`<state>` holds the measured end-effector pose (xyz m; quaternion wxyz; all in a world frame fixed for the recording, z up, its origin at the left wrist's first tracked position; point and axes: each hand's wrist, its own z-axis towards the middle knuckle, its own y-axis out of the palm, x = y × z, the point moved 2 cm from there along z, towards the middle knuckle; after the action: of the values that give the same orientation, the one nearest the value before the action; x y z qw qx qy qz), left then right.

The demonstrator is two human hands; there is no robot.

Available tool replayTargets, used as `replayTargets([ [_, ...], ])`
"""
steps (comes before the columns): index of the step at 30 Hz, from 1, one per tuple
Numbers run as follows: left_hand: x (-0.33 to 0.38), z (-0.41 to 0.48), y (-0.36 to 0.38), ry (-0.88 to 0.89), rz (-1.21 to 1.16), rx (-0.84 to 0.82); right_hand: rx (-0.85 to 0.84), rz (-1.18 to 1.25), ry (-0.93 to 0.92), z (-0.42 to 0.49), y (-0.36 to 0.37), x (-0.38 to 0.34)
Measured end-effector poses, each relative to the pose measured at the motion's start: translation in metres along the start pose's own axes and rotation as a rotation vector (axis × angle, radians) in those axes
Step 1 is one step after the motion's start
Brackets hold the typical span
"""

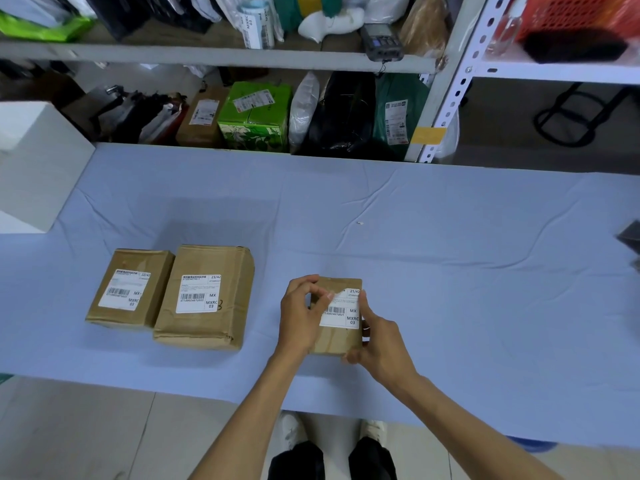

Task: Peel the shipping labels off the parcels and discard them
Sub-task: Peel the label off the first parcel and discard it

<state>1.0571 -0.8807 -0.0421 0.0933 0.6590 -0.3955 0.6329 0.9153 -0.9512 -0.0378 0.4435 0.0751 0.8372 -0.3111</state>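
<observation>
Blue cloth [450, 271] covers bench; stocked shelves behind. Far left: two labelled parcels [131, 289], [206, 297], untouched. Centre: left hand [299, 315] pinches the lifted top-left corner of shipping label [341, 311] on small parcel [337, 318]. Right hand [375, 341] clamps the parcel's right side. Label judged thin, tear-prone: hold at corner, peel low. Box looks light, stiff.

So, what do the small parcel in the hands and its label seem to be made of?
Small parcel: brown kraft paper or cardboard under glossy clear tape, judging by the creases and sheen. Label: white matte paper, probably adhesive, with black print; its upper left corner is lifting.
</observation>
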Motion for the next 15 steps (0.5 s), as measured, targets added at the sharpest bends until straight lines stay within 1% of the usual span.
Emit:
replayTargets([
  [8, -0.0001, 0.0006, -0.0007, -0.005, -0.013, -0.010, 0.002, 0.014, 0.004, 0.0014, 0.0006, 0.0007],
  [15, -0.0009, -0.0001, -0.0003, -0.009, -0.022, -0.026, 0.039, 0.133, 0.047, -0.0036, 0.0038, 0.0091],
])
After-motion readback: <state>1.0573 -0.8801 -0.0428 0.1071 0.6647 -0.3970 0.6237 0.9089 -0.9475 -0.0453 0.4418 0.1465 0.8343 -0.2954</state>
